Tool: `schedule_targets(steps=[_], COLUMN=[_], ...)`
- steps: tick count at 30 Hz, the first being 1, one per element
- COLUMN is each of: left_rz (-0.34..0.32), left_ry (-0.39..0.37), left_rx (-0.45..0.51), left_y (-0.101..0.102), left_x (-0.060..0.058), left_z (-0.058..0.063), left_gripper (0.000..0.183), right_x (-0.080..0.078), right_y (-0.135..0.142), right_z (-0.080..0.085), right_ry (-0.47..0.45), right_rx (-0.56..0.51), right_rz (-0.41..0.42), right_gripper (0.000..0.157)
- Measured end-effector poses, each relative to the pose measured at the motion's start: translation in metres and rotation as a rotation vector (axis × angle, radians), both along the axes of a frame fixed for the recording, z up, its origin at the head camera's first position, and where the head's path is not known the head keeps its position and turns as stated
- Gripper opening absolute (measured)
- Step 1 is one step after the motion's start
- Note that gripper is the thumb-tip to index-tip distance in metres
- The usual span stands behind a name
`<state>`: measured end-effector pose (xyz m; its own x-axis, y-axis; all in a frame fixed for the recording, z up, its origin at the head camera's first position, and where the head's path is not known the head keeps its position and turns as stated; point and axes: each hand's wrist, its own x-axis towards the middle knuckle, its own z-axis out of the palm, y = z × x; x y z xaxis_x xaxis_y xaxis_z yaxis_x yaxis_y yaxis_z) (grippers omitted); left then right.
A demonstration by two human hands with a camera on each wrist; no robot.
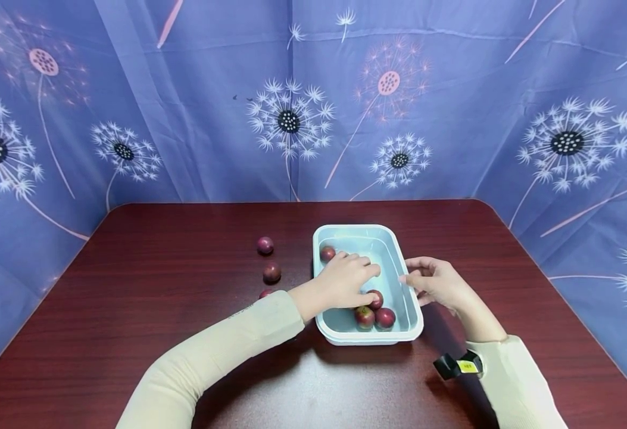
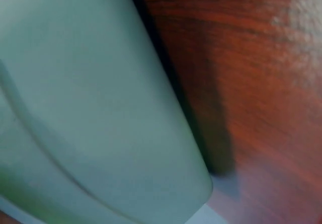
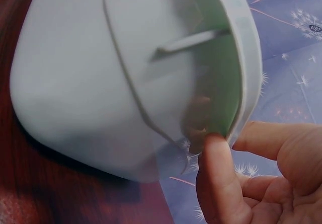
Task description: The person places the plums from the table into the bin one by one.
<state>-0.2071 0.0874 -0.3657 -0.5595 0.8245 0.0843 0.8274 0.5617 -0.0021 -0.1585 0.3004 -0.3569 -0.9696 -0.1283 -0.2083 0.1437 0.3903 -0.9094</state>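
L hand (image 1: pixel 345 281) spread by fruit (image 1: pixel 385 319), R hand (image 1: pixel 440 287) pinching rt tub rim (image 1: pixel 414 312), room betw

A dk red-brown wood-grain table (image 1: pixel 147 268) w/ rounded far corners & glossy glare nr the front is backed & flanked L/R by a creased blue-violet fabric backdrop (image 1: pixel 200 77) printed w/ white dandelions (image 1: pixel 289 121) w/ blk centres, plus pink dandelions (image 1: pixel 389 83) on long stems.

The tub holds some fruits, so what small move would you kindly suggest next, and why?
Perhaps lift the left hand toward the fruits on the table: its fingers look spread with nothing visibly gripped, and the right hand pinches the tub's rim.
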Motion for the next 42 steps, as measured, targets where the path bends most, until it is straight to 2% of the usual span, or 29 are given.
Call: schedule_targets(steps=[17,27,35,42], left_rz=[0.009,0.064,0.046,0.05], left_ry=[0.044,0.057,0.072,0.054], left_rx=[0.098,0.141,0.161,0.185], left_y=[-0.023,-0.042,-0.052,-0.067], left_x=[-0.001,-0.001,0.0,0.004], left_z=[0.016,0.017,0.017,0.02], left_gripper=[0.038,0.034,0.034,0.033], right_x=[0.001,0.0,0.0,0.0], right_y=[0.0,-0.001,0.004,0.001], right_z=[-0.005,-0.006,-0.007,-0.004], right_ry=[0.0,0.008,0.042,0.02], right_rx=[0.002,-0.004,-0.021,0.0], right_rz=[-0.008,-0.004,0.013,-0.005], right_gripper=[0.053,0.054,0.055,0.054])
